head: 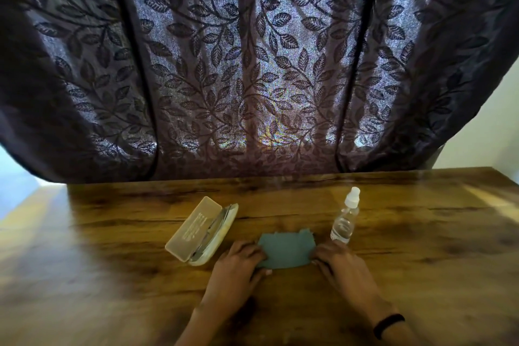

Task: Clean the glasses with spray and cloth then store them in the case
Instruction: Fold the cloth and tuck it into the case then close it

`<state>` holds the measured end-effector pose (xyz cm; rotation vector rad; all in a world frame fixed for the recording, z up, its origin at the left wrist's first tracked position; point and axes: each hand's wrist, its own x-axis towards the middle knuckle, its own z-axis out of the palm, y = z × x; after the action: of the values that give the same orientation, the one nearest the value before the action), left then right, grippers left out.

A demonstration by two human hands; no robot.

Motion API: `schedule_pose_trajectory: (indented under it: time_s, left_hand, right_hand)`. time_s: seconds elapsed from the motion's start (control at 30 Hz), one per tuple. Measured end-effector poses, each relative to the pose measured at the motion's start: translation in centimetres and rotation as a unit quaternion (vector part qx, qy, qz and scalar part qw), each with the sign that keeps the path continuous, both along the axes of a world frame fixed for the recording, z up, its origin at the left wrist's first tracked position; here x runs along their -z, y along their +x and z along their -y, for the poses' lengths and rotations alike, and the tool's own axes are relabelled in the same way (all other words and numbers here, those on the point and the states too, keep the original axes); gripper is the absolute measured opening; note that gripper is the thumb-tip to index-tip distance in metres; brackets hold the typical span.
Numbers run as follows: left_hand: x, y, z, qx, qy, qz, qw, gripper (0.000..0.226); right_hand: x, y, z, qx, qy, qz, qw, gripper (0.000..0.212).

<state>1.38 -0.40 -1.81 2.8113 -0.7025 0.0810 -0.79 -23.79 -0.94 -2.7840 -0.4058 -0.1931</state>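
Observation:
A teal cleaning cloth point(285, 250) lies flat on the wooden table point(112, 261). My left hand point(237, 267) holds its left edge, and my right hand point(341, 265) holds its right edge. To the left, a cream glasses case point(200, 230) stands open with the glasses point(214, 229) lying inside, their thin frame partly hidden by the lid. A clear spray bottle point(346, 218) with a white cap stands upright just beyond my right hand.
A dark leaf-patterned curtain point(252, 64) hangs behind the table's far edge. A pale wall point(491, 126) shows at the right. A black band point(389, 324) sits on my right wrist.

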Motion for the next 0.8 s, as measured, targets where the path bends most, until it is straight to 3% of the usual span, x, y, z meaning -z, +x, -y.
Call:
schedule_pose_trajectory:
  time_s: [0.43,0.63,0.8]
  left_hand:
    - [0.1,-1.4,0.5,-0.011,0.003,0.096,0.995,0.025]
    - [0.4,-1.1,0.5,0.021,-0.002,0.051,0.998,0.042]
    - [0.0,-0.4,0.9,-0.013,-0.035,0.064,0.997,0.031]
  right_hand:
    - [0.1,-0.6,-0.8,0.017,-0.027,0.021,0.999,0.023]
    - [-0.6,0.1,-1.2,0.025,-0.029,0.011,0.999,0.027]
    - [-1.0,1.1,-1.6,0.049,-0.041,0.003,0.998,0.027]
